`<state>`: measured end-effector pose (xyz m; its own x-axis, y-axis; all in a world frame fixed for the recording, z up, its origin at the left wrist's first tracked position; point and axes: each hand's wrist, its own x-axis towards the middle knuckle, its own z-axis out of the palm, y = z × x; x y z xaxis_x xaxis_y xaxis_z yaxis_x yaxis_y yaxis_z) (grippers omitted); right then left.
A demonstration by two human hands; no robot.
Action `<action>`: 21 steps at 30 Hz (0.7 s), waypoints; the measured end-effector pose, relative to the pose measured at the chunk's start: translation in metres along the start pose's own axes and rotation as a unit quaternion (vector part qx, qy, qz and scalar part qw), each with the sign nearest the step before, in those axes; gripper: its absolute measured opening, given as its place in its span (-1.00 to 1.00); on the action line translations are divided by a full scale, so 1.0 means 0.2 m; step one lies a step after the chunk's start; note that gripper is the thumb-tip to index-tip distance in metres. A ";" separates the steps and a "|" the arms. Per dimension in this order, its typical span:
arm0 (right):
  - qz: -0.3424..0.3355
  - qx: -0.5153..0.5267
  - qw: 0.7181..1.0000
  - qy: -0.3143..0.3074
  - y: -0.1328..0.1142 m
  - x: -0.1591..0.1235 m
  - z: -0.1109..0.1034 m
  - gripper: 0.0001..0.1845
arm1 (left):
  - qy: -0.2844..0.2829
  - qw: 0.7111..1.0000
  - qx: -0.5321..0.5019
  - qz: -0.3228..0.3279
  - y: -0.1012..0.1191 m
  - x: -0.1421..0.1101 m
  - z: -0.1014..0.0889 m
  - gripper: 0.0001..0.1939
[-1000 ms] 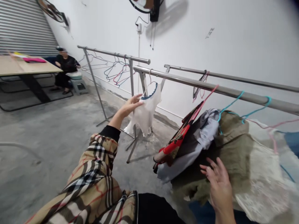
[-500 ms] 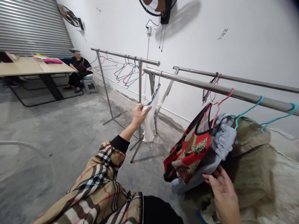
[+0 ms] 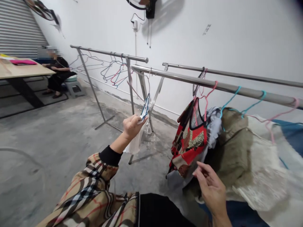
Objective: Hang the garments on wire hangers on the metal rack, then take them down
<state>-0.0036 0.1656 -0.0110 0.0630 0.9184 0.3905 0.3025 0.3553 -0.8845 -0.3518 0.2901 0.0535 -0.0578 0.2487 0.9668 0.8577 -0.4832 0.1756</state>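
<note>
My left hand (image 3: 133,126) is closed on the upper part of a white garment (image 3: 135,141) with blue trim. The garment hangs from a thin hanger (image 3: 148,82) hooked near the end of the front rail. Low in front of the clothes, my right hand (image 3: 211,187) has its fingers loosely curled and apart, with nothing visible in it. Nearest to it are a red patterned top (image 3: 193,146) on a pink hanger (image 3: 206,96) and a grey garment (image 3: 213,118). Whether the fingertips touch the cloth I cannot tell.
An olive garment (image 3: 236,148) and a whitish lace one (image 3: 266,183) hang to the right on the front rail (image 3: 201,81). Another rack (image 3: 106,52) carries several bare hangers. A person (image 3: 59,69) sits beside a table (image 3: 23,72) at far left.
My left hand has come lower with the white garment, which now slants toward me. My right hand has drawn back slightly from the grey garment. The view has turned right.
</note>
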 end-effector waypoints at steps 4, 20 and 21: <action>-0.022 0.006 0.995 -0.100 0.01 -0.02 0.14 -0.67 | -0.090 0.986 -0.104 -0.097 0.21 -0.15 0.02 -0.59; 0.215 -0.097 0.957 -0.170 0.43 -0.40 0.09 -0.81 | -0.153 0.887 -0.426 -0.095 0.82 -0.07 0.27 -0.57; 0.249 -0.097 0.956 -0.119 0.45 -0.45 0.03 -0.82 | -0.170 0.886 -0.416 -0.114 0.80 -0.02 0.34 -0.44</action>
<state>0.0118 0.1168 -0.1276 0.0333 0.9870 -0.1569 0.4630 -0.1544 -0.8728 -0.1802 0.2684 0.0647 0.0982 0.5901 0.8013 0.1612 -0.8040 0.5723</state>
